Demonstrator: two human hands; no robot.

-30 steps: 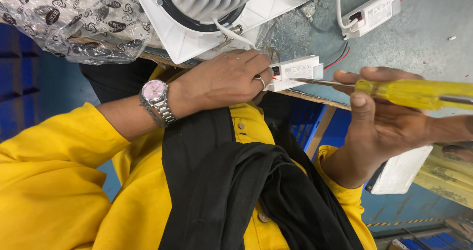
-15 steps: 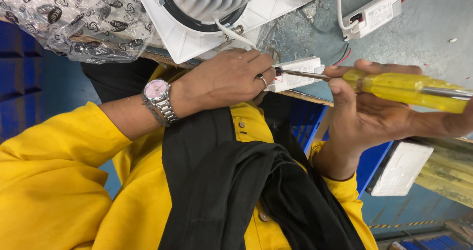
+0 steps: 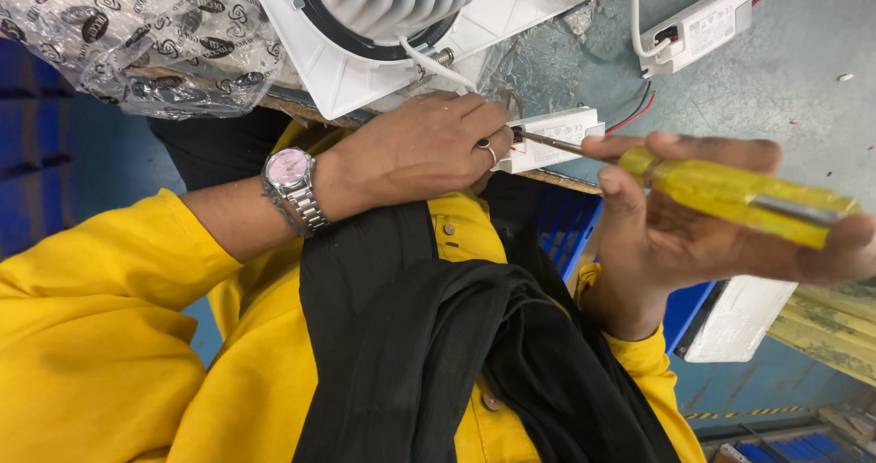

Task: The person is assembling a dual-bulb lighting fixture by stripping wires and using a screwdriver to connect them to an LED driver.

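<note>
Your bench is a grey-blue worktop (image 3: 785, 71), scuffed and speckled, and its worn front edge runs across the view just under your hands. Dark blue surfaces fill the space beyond your left arm, and a blue crate (image 3: 566, 226) sits below the bench edge; the rest of the room you cannot make out from here.

The biggest thing on the bench is a white square lamp housing (image 3: 365, 25) with a ribbed white core, cut off by the top of the view. Beside it lies a crumpled clear plastic bag (image 3: 137, 43) with dark printed marks. Farther along is a second white driver box (image 3: 698, 30) with red and black wires, partly cropped.

Your left hand (image 3: 429, 144) lies flat over the near white driver box (image 3: 552, 139) at the bench edge, fingers pressed down on its end, so most of that end is hidden. Your right hand (image 3: 693, 244) is closed around the yellow handle of a screwdriver (image 3: 739, 194), thumb and fingers wrapped along it. Its thin shaft reaches the box's end by your ringed finger; the tip itself is too small to see. A white block (image 3: 739, 322) under your right hand is half covered.
</note>
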